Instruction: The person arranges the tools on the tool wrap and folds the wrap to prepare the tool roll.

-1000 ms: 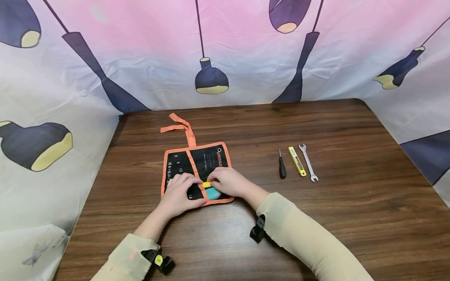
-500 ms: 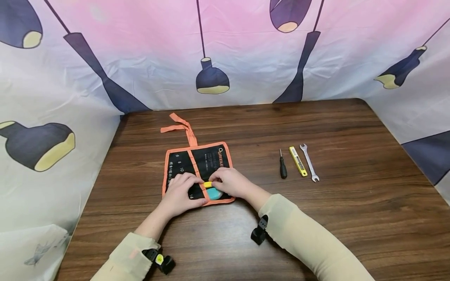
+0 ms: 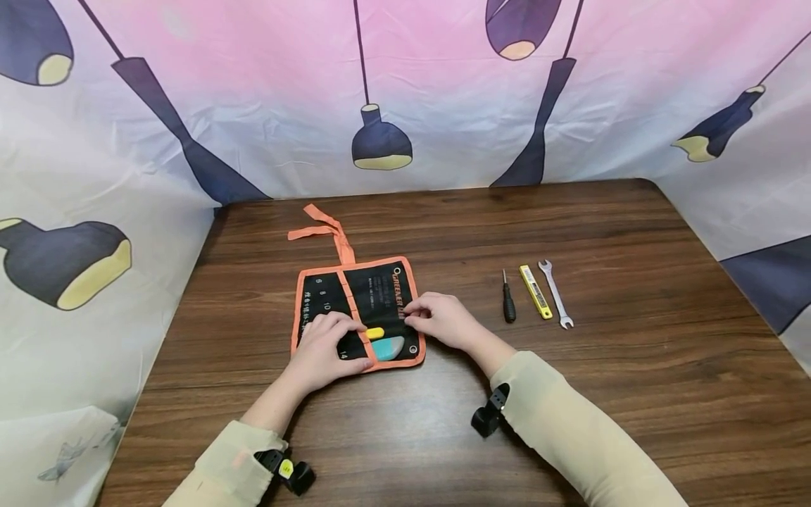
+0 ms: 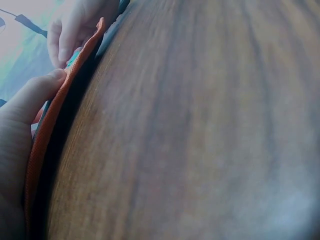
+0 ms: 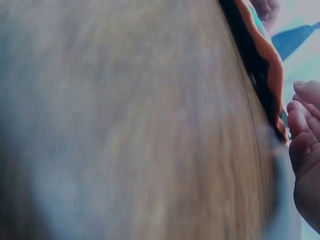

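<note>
A black tool pouch (image 3: 376,289) with orange trim lies spread on the table. Tucked under its orange middle band are a yellow rounded piece (image 3: 375,333) and, just below it, a teal piece with a grey end (image 3: 388,348); their other ends are hidden in the pockets. My left hand (image 3: 326,348) rests on the pouch's lower left, fingertips by the band and thumb (image 4: 42,90) along the orange edge in the left wrist view. Over the pouch's right border, my right hand (image 3: 440,320) hovers with loosely bent fingers (image 5: 302,117), and nothing shows between them.
To the right lie a small black-handled screwdriver (image 3: 509,303), a flat yellow packet (image 3: 535,291) and an open-ended wrench (image 3: 557,296). Orange ties (image 3: 342,243) stretch from the pouch's top edge toward the back. A printed cloth (image 3: 437,141) hangs behind the wooden table (image 3: 633,317).
My right hand has let go of the yellow piece and moved right to the pouch's border, uncovering the teal piece's grey end. My left hand has stayed in place.
</note>
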A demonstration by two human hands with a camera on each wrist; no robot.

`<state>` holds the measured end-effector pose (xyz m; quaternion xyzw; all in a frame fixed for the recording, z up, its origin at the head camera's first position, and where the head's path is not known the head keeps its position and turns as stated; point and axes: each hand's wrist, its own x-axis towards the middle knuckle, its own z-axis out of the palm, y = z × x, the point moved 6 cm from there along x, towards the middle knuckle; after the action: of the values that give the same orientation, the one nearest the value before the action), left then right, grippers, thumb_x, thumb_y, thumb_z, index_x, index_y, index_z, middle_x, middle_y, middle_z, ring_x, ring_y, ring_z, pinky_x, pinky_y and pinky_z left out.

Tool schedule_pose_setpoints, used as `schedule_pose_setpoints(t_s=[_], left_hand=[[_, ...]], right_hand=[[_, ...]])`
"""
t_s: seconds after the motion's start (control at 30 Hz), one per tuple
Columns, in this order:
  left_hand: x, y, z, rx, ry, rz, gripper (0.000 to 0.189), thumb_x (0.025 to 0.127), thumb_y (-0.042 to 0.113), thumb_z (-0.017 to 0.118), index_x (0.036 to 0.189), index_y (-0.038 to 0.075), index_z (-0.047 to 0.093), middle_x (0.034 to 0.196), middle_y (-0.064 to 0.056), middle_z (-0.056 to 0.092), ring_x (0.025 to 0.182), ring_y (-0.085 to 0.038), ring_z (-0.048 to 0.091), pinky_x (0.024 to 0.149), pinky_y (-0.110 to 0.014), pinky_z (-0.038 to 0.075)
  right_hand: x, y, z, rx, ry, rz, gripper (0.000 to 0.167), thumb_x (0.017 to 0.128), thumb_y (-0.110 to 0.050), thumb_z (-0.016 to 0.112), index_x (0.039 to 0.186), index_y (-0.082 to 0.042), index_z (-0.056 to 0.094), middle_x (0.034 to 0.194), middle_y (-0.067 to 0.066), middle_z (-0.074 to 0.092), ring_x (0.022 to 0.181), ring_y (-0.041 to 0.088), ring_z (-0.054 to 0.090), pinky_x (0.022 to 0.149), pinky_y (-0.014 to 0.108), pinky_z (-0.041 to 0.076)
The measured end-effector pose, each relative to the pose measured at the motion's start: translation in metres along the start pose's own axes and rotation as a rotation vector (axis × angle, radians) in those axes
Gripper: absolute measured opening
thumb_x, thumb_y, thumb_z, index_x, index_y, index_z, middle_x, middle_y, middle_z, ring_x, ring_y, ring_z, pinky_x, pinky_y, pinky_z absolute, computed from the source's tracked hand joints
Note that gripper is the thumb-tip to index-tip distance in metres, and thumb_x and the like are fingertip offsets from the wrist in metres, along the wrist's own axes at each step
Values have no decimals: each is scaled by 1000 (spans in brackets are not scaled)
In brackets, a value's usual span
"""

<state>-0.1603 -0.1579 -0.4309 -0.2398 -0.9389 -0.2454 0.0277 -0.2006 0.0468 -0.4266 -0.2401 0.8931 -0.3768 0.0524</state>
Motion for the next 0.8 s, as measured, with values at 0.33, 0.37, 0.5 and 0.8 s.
schedule_pose_setpoints(t_s=[0.33,0.37,0.5,0.8], left_hand=[[1,-1,-1,-9,1,-1,48,71,50,76,110,23,64,109,2,52,102,-22,44,85,-45,33],[1,-1,-1,-9,1,-1,48,71,50,76,110,23,64,109,2,52,102,-22,44,86,-45,33],[-1,-1,-1,-6,-2,-8,48,71,50,76,109,24,64,108,3,52,102,-22,44,86,-46,33],[-1,0,-1,-3,2,-4,49,71,51,76,110,24,64,109,3,52,102,-21,44,86,-46,33]], right_hand=[[-9,15,-16,10,61,6,18,86,-22,67,101,-12,72,84,-7,60,74,8,53,67,26,45],[-11,17,-18,14,63,13,18,86,-22,67,101,-12,72,83,-7,60,74,8,53,67,26,45],[-18,24,-26,15,74,33,19,86,-23,67,101,-12,71,82,-7,59,73,8,53,67,27,45],[-36,36,-48,0,146,9,18,85,-19,69,100,-9,71,83,-6,60,73,9,53,66,27,45]])
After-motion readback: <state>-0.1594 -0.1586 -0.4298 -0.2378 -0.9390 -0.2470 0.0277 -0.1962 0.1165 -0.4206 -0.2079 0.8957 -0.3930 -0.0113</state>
